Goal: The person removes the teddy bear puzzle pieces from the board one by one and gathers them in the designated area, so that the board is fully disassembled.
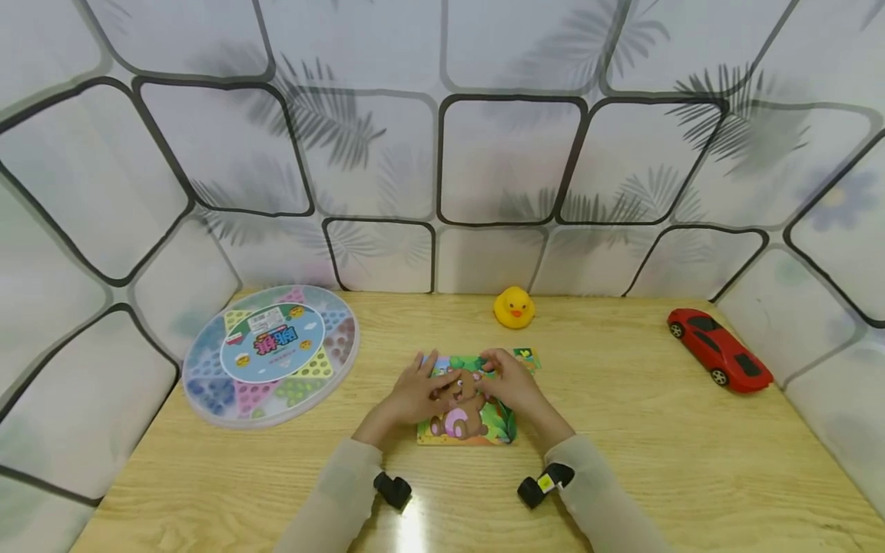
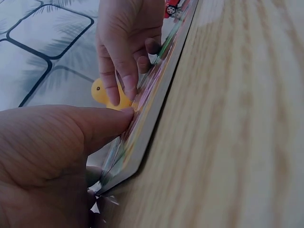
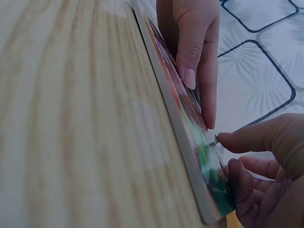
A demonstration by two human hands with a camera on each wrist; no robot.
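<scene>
A jigsaw puzzle board [image 1: 461, 424] with a brown bear picture lies flat before the person. The left hand [image 1: 417, 390] spreads over its left side, fingers fairly straight, thumb tip touching the picture. On the upper right part rests the right hand [image 1: 515, 382], its fingers bent. In the right wrist view, a small raised edge [image 3: 213, 141] shows at the right thumb tip; I cannot tell whether the fingers pinch a piece there. The two hands face each other across the bear. A small picture piece [image 1: 528, 358] shows just past the right hand.
A yellow rubber duck [image 1: 514, 309] sits behind the board. To the left lies a round Chinese checkers set [image 1: 273, 346]; a red toy car [image 1: 719, 351] stands at the right. Patterned cloth walls [image 1: 387, 257] border the wooden table [image 1: 643, 430].
</scene>
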